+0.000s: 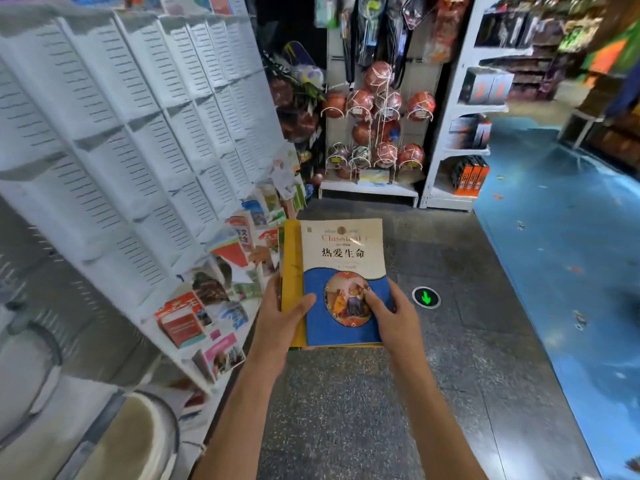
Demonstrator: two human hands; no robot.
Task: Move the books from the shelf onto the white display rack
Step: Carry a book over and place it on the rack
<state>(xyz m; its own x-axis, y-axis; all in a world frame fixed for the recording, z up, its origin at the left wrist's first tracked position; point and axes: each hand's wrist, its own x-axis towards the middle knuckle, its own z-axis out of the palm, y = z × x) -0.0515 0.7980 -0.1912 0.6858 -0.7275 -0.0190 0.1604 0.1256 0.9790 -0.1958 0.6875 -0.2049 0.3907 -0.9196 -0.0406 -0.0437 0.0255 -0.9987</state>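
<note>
Both hands grasp a small stack of books (pixel 343 282) over the floor: left hand (pixel 284 320) grips left edge, right hand (pixel 394 317) right edge. White display rack (pixel 138 133) at left.

Upper centre of frame: basketballs (pixel 380 112) in net bags on white wall panel. Above them, rackets (pixel 367 26), possibly badminton, blurred. Right of centre: white shelving unit (pixel 446 133) holding orange boxes (pixel 470 176). Lower centre: grey speckled floor (pixel 346 410), green arrow marker (pixel 426 297). Right: blue floor (pixel 571 254).
</note>
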